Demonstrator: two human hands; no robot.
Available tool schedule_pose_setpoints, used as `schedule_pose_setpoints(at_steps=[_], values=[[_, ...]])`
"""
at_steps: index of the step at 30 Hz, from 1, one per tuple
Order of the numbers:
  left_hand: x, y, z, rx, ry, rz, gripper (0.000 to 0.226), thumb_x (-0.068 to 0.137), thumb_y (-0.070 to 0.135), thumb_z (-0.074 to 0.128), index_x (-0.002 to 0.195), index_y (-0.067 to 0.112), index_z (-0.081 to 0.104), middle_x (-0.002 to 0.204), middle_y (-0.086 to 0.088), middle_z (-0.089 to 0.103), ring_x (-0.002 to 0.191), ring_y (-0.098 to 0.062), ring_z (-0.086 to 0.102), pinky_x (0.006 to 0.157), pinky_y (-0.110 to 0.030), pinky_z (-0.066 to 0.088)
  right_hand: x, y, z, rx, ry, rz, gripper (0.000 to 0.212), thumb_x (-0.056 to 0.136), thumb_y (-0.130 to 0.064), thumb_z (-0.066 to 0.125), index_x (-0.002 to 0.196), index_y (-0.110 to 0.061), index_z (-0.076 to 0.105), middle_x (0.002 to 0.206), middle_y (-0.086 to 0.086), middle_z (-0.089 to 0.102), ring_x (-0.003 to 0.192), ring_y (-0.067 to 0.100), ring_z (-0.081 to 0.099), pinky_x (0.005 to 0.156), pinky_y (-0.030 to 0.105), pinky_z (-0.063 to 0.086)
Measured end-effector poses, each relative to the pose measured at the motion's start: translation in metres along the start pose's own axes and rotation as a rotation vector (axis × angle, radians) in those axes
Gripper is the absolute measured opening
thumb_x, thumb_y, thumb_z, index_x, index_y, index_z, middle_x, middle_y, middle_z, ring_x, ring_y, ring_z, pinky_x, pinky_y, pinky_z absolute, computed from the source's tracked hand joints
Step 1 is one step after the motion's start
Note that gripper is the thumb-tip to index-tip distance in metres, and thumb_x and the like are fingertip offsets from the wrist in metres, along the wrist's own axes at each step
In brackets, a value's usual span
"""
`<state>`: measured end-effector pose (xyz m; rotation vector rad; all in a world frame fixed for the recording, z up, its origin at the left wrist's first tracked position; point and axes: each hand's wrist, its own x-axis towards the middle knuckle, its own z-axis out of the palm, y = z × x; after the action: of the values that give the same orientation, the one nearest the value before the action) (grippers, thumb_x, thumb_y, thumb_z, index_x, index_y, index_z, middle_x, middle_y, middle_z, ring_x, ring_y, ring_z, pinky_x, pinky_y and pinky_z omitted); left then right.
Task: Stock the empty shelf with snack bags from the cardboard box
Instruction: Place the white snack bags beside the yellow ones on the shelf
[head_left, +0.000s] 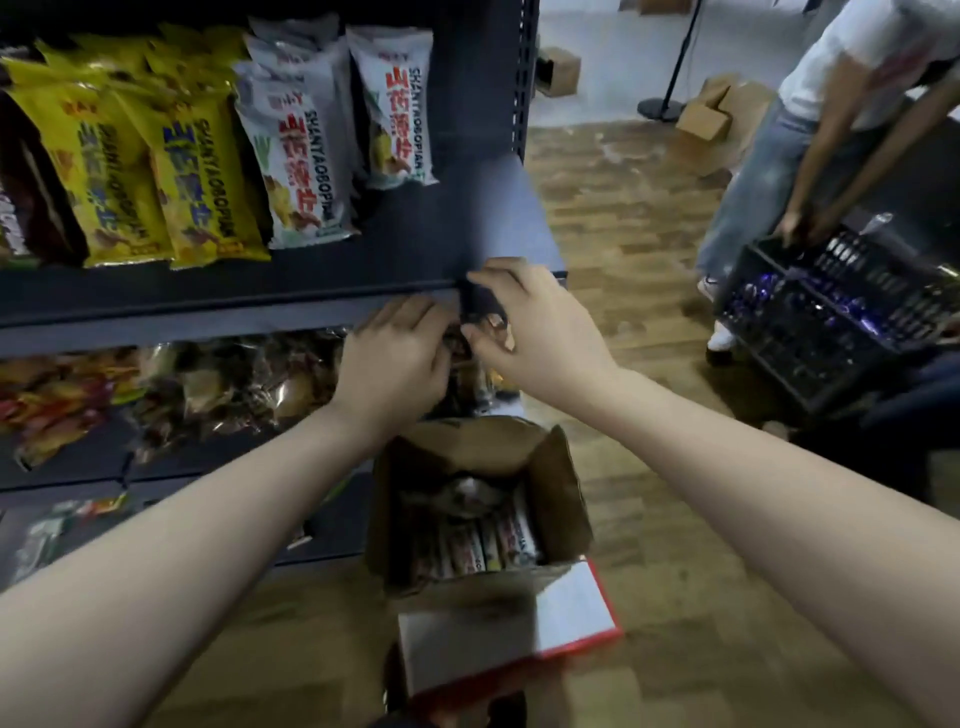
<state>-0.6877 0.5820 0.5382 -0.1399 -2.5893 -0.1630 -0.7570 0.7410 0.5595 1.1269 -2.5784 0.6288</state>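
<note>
Together both hands (457, 343) pinch 1 snack bag (480, 332) — between fingertips.

Box (563, 499) on floor (649, 249), rt of shelf (260, 291).

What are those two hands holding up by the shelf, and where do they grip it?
Both the left hand and right hand hold a dark snack bag between them at the shelf edge; the exact grip spot is hidden.

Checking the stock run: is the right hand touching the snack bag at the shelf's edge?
Touching. The head view shows the right hand with fingers curled onto the dark snack bag, which the left hand also holds.
</note>
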Motion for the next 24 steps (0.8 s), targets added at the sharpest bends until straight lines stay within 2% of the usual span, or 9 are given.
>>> schedule_pose_setpoints(at_steps=[4,7,9,12,14,17,19,24], values=[[-0.033,0.011,0.015,-0.001,-0.15,-0.025,0.029,0.072,0.017,0.044,0.088,0.009,0.067,0.087,-0.011,0.066,0.073,-0.033,0.063,0.057,-0.035,0.05,-0.035,-0.001,0.023,0.052,-0.02,0.007,0.049,0.084,-0.043,0.046,0.117,-0.011,0.061,0.116,0.007,0.059,0.103,0.029,0.057,0.077,0.038,0.05],[-0.058,0.012,0.026,0.008,-0.289,-0.042,0.028,0.068,0.018,0.046,0.083,0.014,0.069,0.08,-0.007,0.067,0.067,-0.03,0.065,0.049,-0.028,0.047,-0.059,0.003,0.044,0.052,-0.099,0.024,0.047,0.085,-0.043,0.043,0.111,-0.009,0.063,0.11,0.006,0.06,0.099,0.029,0.058,0.072,0.038,0.051],[-0.072,0.01,0.036,-0.029,-0.421,-0.093,0.026,0.072,0.017,0.051,0.089,0.014,0.07,0.087,-0.008,0.068,0.075,-0.031,0.066,0.055,-0.03,0.048,-0.072,0.006,0.057,0.059,-0.172,0.055,0.046,0.087,-0.043,0.042,0.112,-0.01,0.062,0.109,0.006,0.059,0.099,0.028,0.058,0.07,0.036,0.05],[-0.093,0.005,0.06,-0.09,-0.603,-0.138,0.029,0.091,0.024,0.042,0.11,0.014,0.061,0.11,-0.006,0.063,0.101,-0.028,0.059,0.074,-0.032,0.044,-0.089,0.01,0.079,0.058,-0.359,0.159,0.037,0.092,-0.041,0.049,0.118,-0.016,0.056,0.114,0.002,0.055,0.108,0.022,0.053,0.074,0.035,0.046],[-0.105,0.001,0.077,-0.112,-0.702,-0.182,0.025,0.096,0.023,0.039,0.114,0.018,0.055,0.112,-0.003,0.059,0.105,-0.024,0.055,0.077,-0.033,0.042,-0.098,0.015,0.098,0.046,-0.538,0.255,0.036,0.093,-0.044,0.047,0.117,-0.017,0.053,0.115,0.001,0.052,0.113,0.02,0.048,0.079,0.038,0.048],[-0.119,-0.004,0.104,-0.118,-0.854,-0.265,0.023,0.096,0.018,0.035,0.109,0.018,0.053,0.108,-0.004,0.054,0.105,-0.024,0.052,0.08,-0.036,0.044,-0.107,0.027,0.127,0.06,-0.771,0.376,0.038,0.093,-0.045,0.047,0.117,-0.017,0.053,0.116,0.005,0.051,0.115,0.026,0.046,0.084,0.042,0.049],[-0.126,-0.008,0.122,-0.144,-0.907,-0.302,0.023,0.094,0.015,0.036,0.109,0.015,0.054,0.109,-0.007,0.055,0.106,-0.028,0.053,0.083,-0.039,0.047,-0.113,0.036,0.15,0.079,-0.9,0.445,0.039,0.093,-0.043,0.047,0.121,-0.017,0.053,0.12,0.007,0.049,0.115,0.029,0.047,0.088,0.044,0.048],[-0.135,-0.014,0.178,-0.209,-0.942,-0.407,0.032,0.094,0.014,0.042,0.125,0.013,0.046,0.124,-0.011,0.048,0.115,-0.032,0.049,0.092,-0.041,0.045,-0.125,0.059,0.211,0.102,-1.075,0.6,0.039,0.095,-0.039,0.047,0.122,-0.011,0.052,0.121,0.015,0.05,0.111,0.037,0.051,0.093,0.043,0.046]])
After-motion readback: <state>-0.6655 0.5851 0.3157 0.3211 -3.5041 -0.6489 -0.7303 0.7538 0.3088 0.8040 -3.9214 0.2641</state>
